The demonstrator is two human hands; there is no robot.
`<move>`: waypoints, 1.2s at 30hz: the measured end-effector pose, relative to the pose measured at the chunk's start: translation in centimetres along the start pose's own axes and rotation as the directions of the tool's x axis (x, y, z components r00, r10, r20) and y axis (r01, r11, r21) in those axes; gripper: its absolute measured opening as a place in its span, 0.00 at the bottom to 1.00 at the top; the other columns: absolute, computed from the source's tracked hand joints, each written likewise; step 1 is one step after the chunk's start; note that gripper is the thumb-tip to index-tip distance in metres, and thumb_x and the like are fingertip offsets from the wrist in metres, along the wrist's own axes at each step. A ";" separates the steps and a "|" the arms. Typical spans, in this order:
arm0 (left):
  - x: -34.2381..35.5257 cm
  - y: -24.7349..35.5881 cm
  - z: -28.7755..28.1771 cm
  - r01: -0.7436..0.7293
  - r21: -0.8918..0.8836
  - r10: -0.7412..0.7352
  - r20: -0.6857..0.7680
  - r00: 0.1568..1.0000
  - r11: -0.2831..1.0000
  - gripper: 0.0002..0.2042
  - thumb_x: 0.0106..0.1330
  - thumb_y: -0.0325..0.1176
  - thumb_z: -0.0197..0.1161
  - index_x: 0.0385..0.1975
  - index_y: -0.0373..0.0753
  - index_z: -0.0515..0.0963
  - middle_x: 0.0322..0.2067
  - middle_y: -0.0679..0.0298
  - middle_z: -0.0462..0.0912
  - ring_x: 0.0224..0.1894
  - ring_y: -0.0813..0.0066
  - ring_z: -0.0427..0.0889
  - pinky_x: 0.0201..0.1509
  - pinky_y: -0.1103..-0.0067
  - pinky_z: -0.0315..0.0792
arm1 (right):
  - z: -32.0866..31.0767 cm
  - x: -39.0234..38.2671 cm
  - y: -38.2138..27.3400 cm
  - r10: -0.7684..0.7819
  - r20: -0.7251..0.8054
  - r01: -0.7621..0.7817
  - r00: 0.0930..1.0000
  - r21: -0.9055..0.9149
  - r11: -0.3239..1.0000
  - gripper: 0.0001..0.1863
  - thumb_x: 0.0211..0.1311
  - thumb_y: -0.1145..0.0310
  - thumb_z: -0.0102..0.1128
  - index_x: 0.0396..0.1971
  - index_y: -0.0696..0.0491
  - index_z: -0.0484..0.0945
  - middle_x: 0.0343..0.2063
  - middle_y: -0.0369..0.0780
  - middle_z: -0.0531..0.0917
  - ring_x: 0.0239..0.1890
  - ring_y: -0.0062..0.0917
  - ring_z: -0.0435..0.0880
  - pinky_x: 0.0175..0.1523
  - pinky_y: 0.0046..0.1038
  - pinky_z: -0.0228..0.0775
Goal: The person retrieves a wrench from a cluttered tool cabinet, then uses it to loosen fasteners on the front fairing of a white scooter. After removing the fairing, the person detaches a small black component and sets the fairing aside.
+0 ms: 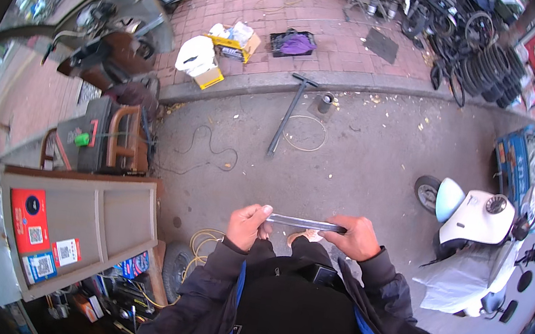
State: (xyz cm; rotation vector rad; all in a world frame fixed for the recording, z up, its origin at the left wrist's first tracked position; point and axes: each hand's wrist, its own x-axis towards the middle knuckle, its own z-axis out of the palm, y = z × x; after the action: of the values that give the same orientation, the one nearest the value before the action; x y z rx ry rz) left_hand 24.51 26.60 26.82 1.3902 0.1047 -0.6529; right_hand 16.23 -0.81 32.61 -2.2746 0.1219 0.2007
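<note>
While the left hand pinches one end of a thin bar between thumb and fingers, the right hand wraps its fingers around the other, dark end, before the person's waist. Beyond, on the ground, are a thin loop and a T-shaped pole; past the curb, a purple cloth.

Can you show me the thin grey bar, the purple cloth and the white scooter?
Thin grey bar [304,223], head view: middle of its length.
Purple cloth [297,44], head view: middle of its folds.
White scooter [473,219], head view: white body panel.
</note>
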 end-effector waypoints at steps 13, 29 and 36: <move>4.6 0.1 16.1 0.013 -0.182 -0.023 -0.055 0.998 0.983 0.11 0.71 0.38 0.69 0.32 0.36 0.82 0.24 0.69 0.80 0.24 0.84 0.75 0.29 0.83 0.69 | -7.2 -1.6 10.0 0.123 -0.044 -0.107 0.991 0.265 0.958 0.11 0.56 0.69 0.72 0.32 0.62 0.83 0.17 0.41 0.76 0.21 0.20 0.72 0.30 0.27 0.68; -30.5 -15.8 4.5 -0.869 -0.199 -0.293 -0.954 0.065 0.452 0.19 0.77 0.40 0.61 0.49 0.25 0.80 0.46 0.53 0.86 0.48 0.67 0.87 0.54 0.70 0.83 | 27.8 -2.2 -21.4 -0.499 0.794 0.614 -0.347 0.594 0.519 0.15 0.59 0.67 0.74 0.43 0.58 0.86 0.29 0.40 0.83 0.35 0.24 0.82 0.44 0.29 0.75; -42.6 -22.8 10.5 -0.819 0.434 -0.590 -0.569 -0.573 0.376 0.16 0.81 0.46 0.50 0.46 0.37 0.72 0.49 0.42 0.83 0.55 0.45 0.84 0.58 0.51 0.80 | 41.5 -15.6 -30.8 -0.376 0.581 0.494 -0.722 0.813 0.308 0.20 0.61 0.59 0.72 0.49 0.53 0.85 0.43 0.44 0.84 0.43 0.36 0.85 0.49 0.35 0.77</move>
State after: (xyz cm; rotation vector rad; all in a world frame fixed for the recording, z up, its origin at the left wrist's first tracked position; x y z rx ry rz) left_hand -24.67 31.52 27.76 0.1178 1.2288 1.8202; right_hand 1.32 51.06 31.72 -0.9051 -2.2784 1.2284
